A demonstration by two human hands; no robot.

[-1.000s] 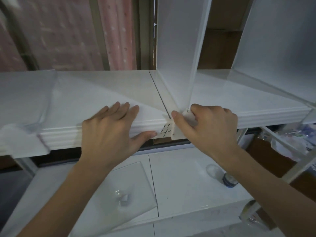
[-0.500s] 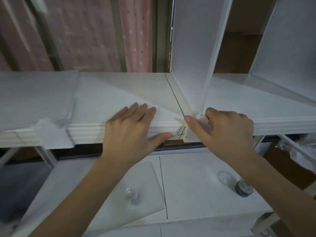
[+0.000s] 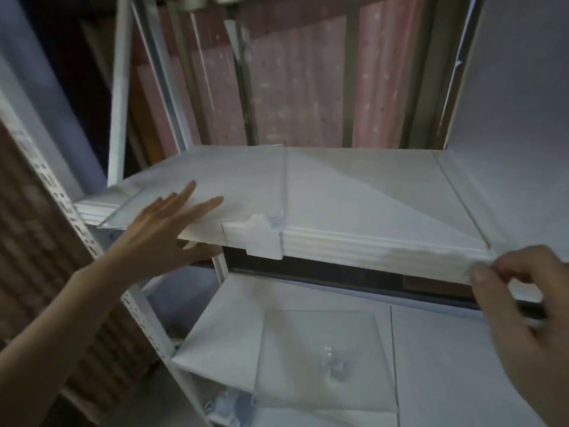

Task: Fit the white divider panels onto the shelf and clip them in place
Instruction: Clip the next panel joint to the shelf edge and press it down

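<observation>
A white divider panel (image 3: 517,118) stands upright on the white shelf (image 3: 354,192) at the far right. At its foot, on the shelf's front edge, my right hand (image 3: 523,309) pinches a white clip (image 3: 523,291), blurred by motion. My left hand (image 3: 160,232) is open with spread fingers at the shelf's front edge further left, fingers above the board and thumb below, holding nothing. Just right of it, another white clip (image 3: 264,241) holds a clear upright panel (image 3: 261,103).
A clear sheet (image 3: 129,208) lies flat on the shelf's left end. On the lower shelf (image 3: 462,365) lies another clear panel (image 3: 323,359). A perforated white post (image 3: 138,309) carries the shelf's left corner. Pink boards stand behind.
The view has swung left. My left hand has lifted off the shelf edge beside the clip and moved left with fingers spread. My right hand stays at the clip.
</observation>
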